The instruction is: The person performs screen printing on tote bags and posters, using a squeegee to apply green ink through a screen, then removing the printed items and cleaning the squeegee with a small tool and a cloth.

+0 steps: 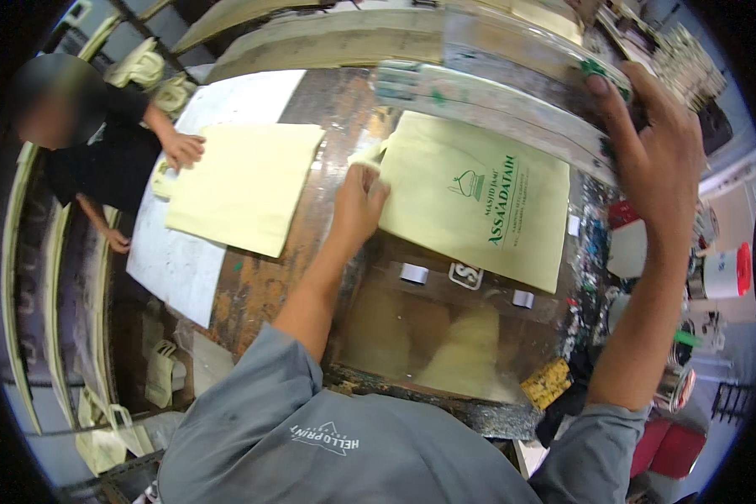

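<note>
A pale yellow cloth bag with a green printed emblem and lettering lies flat on the work surface in front of me. My left hand is closed at its left edge, fingers pinched where the bag's handle shows. Up at the right, my right hand grips the corner of a screen-printing frame, which is tilted up beyond the bag. Green ink stains that corner beside my thumb. Exactly how the right fingers wrap behind the frame is hidden.
On the left, another person's hand touches a plain yellow bag on a white sheet. A yellow sponge sits at the table's near right edge. Ink tubs, one a white container with red lid, stand at right. Racks line the left.
</note>
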Demonstrator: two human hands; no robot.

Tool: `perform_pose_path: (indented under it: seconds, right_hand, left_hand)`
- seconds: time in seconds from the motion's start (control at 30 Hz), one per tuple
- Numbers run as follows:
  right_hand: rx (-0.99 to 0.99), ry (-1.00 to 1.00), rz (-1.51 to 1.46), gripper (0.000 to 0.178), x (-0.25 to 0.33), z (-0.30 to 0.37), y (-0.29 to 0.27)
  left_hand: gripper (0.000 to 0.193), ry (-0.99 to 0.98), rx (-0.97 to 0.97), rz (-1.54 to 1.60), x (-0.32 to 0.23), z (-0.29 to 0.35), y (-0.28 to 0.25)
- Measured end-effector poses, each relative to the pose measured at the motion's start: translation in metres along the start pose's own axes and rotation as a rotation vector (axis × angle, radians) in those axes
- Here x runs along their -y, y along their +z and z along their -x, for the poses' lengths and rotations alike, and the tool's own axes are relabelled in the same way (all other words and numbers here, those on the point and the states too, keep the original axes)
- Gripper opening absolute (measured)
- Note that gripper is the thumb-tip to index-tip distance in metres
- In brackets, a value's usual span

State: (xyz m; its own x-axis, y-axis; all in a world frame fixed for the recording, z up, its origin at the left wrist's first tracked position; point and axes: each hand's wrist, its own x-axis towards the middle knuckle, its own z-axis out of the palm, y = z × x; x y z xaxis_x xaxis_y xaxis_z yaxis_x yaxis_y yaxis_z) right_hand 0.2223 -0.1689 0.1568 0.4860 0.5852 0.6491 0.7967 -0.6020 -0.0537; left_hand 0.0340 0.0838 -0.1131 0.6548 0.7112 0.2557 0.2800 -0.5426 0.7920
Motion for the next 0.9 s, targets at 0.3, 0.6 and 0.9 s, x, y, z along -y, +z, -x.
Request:
perform_pose_path:
  seconds: [0.3,0.6,0.9]
  right_hand:
    - [-0.166,-0.176,0.107,0.054,-0.011,0.015,0.015]
    - [-0.063,-0.126,0.152,0.055,-0.008,0.027,0.013]
    - [-0.075,-0.128,0.116,0.056,-0.010,0.020,0.011]
  left_hand:
    - [0.030,0.066,-0.152,-0.247,0.114,-0.126,-0.260]
    - [0.054,0.636,0.397,-0.909,0.124,0.055,-0.265]
    - [0.038,0.104,0.434,-0.509,0.148,0.002,-0.265]
